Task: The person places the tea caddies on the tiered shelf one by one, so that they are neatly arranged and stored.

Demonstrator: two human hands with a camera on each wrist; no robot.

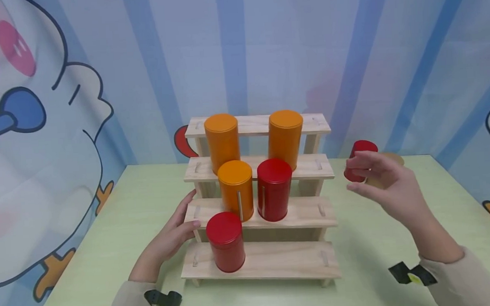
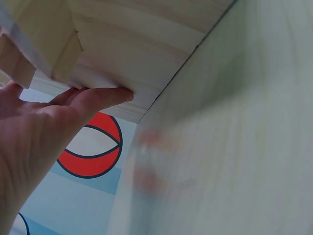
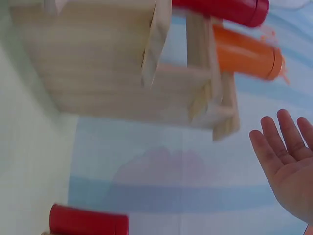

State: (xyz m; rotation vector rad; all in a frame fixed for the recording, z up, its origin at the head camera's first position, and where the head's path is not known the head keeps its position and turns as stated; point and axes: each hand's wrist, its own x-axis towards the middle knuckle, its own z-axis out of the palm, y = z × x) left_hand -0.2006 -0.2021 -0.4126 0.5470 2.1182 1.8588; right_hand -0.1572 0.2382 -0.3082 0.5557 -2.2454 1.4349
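A stepped wooden rack (image 1: 271,260) stands on the table. My left hand (image 1: 172,235) rests against the rack's left side, its thumb near the front edge of a lower step; in the left wrist view its fingers (image 2: 105,97) lie straight against the wood. A red canister (image 1: 225,242) stands on the lowest step. Above it are an orange canister (image 1: 236,190) and another red canister (image 1: 274,190) side by side. Two taller orange canisters stand one step higher. My right hand (image 1: 390,187) hovers right of the rack with loosely curved fingers, holding nothing, and overlaps a third red canister (image 1: 363,147).
Behind my right hand a tan rounded thing (image 1: 395,158) shows beside the third red canister. The pale green table (image 1: 107,215) ends at a blue striped backdrop (image 1: 264,50) with cartoon figures. The rack's top step (image 1: 253,124) rises close to that backdrop.
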